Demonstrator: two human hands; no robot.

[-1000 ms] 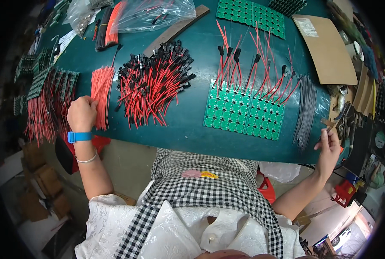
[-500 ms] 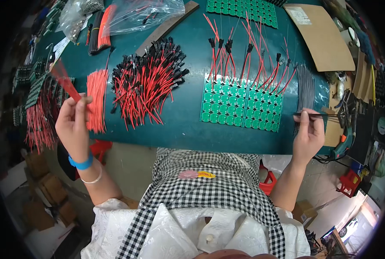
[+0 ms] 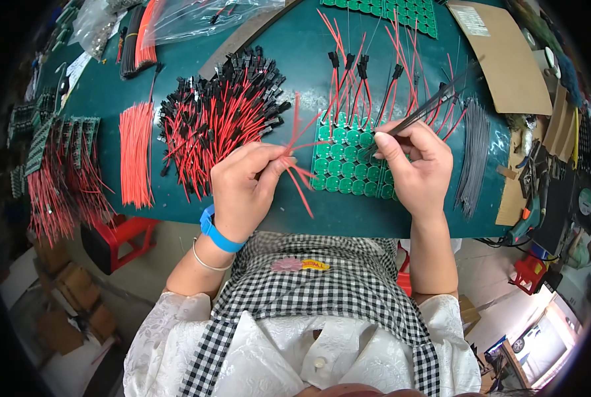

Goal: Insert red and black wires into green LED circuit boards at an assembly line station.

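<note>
My left hand (image 3: 247, 186) is closed in a pinch on several red wires (image 3: 300, 173), which fan out from its fingertips. Across from it, my right hand (image 3: 416, 159) grips several black wires (image 3: 422, 114) that slant up to the right. Partly behind the right hand lies a green circuit board panel (image 3: 348, 159) on the table. Red and black wires with black connectors (image 3: 363, 66) stand along the panel's far edge. Left of my left hand is a heap of red-and-black connector leads (image 3: 209, 126). The two hands are apart from each other.
A bundle of loose red wires (image 3: 136, 155) lies at left, and dark grey wires (image 3: 475, 159) at right. Wired boards (image 3: 60, 172) hang over the left edge. A clear plastic bag (image 3: 209, 20), a dark bar (image 3: 242, 41) and cardboard (image 3: 504, 59) lie at the back.
Both hands have come inward from the outer wire bundles to the middle, carrying red wires in the left and black wires in the right. The red wires are now fanned apart.
</note>
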